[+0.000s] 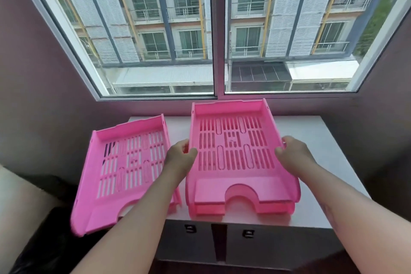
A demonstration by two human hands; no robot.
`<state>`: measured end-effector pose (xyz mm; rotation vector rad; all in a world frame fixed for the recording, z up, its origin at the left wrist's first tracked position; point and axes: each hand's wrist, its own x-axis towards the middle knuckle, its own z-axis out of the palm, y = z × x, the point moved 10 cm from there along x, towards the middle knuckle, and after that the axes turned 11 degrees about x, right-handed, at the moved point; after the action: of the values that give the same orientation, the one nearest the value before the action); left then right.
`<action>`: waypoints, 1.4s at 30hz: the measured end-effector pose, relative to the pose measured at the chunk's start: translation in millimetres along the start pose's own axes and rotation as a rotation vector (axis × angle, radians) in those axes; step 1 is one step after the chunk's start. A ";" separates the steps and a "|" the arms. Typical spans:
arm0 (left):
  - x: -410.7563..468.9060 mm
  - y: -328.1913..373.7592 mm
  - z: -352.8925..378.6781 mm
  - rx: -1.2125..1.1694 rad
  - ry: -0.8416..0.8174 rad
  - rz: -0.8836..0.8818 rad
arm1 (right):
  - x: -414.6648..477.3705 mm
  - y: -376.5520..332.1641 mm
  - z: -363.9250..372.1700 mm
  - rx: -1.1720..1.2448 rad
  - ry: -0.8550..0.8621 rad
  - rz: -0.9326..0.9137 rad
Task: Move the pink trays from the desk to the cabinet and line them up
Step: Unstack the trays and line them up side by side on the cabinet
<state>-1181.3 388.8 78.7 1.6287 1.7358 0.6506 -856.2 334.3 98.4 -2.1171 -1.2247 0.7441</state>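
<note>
Two pink slotted trays lie side by side on the white cabinet top [320, 140]. The right pink tray [235, 193] sits square, its notched front facing me, and appears to rest on another tray of the same kind. My left hand [181, 155] grips its left wall and my right hand [293, 153] grips its right wall. The left pink tray [115, 204] is angled and overhangs the cabinet's left and front edges, with nothing holding it.
A large window [214, 29] rises just behind the cabinet, its sill close to the right tray's back wall. Two cabinet doors with dark handles [190, 228] face me below. Dark walls flank both sides. A dark seat [44, 240] sits at lower left.
</note>
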 end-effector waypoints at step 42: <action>-40.6 162.5 242.8 0.431 -0.151 0.078 | 38.4 219.5 -173.5 0.335 0.125 0.156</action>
<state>-891.5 345.0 44.9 1.9852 1.7907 0.1824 -593.0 242.8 52.7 -1.9603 -0.8124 0.8081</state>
